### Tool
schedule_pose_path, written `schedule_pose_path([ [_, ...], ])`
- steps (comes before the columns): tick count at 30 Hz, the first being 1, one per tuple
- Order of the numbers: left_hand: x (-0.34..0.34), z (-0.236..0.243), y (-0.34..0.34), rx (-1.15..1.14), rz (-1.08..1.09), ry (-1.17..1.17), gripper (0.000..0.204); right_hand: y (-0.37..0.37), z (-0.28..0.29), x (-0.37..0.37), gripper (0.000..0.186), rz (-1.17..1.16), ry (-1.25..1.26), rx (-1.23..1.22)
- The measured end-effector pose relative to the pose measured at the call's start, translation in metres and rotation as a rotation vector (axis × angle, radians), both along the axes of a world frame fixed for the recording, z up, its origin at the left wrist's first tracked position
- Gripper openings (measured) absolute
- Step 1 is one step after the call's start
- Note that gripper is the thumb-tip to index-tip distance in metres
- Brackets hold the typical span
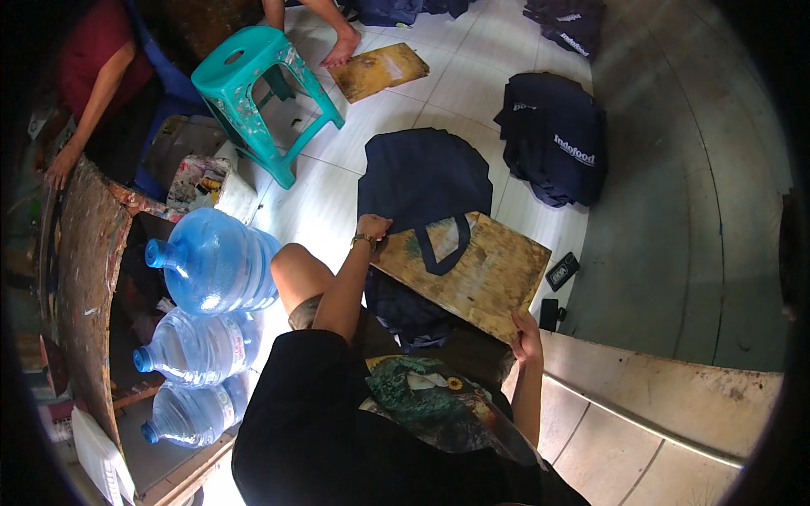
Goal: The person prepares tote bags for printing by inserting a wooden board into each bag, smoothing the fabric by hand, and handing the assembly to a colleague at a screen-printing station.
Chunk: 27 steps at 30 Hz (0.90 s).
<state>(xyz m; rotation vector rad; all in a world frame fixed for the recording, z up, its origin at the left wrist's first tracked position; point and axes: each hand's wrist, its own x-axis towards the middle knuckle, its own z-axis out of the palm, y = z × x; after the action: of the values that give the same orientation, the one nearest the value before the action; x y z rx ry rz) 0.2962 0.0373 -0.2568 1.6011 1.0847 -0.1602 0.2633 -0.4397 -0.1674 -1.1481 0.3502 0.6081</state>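
A worn, stained wooden board (489, 270) lies tilted in front of me, over my lap. Beyond it spreads a dark blue tote bag (422, 173), its near handle looped over the board's surface. My left hand (372, 227), with a watch on the wrist, is closed at the bag's near left corner, where bag and board meet. My right hand (526, 339) grips the board's near right corner. Below the board, more dark blue fabric (409, 316) shows between my legs. Whether the board's far edge sits inside the bag or under it, I cannot tell.
Folded dark blue bags (553, 139) are stacked at the right. Two small black objects (561, 270) lie beside the board. Left stand a green stool (261, 93) and several blue water jugs (224, 261). Another board (380, 72) lies near a person's foot; another person's arm (97, 101) is far left.
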Motion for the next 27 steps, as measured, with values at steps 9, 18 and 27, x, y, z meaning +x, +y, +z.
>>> schedule_pose_path([
  [9,-0.002,0.004,0.025,-0.092,-0.020,0.178,0.029,0.000,0.033,0.011,0.034,0.228,0.043,0.050],
  [18,-0.010,0.007,0.017,-0.416,0.191,-0.251,0.021,0.045,0.026,0.006,0.041,-0.091,-0.056,-0.011],
  [27,-0.010,0.025,0.015,-0.586,0.268,-0.448,0.017,0.079,0.045,-0.006,0.049,-0.172,-0.073,0.160],
])
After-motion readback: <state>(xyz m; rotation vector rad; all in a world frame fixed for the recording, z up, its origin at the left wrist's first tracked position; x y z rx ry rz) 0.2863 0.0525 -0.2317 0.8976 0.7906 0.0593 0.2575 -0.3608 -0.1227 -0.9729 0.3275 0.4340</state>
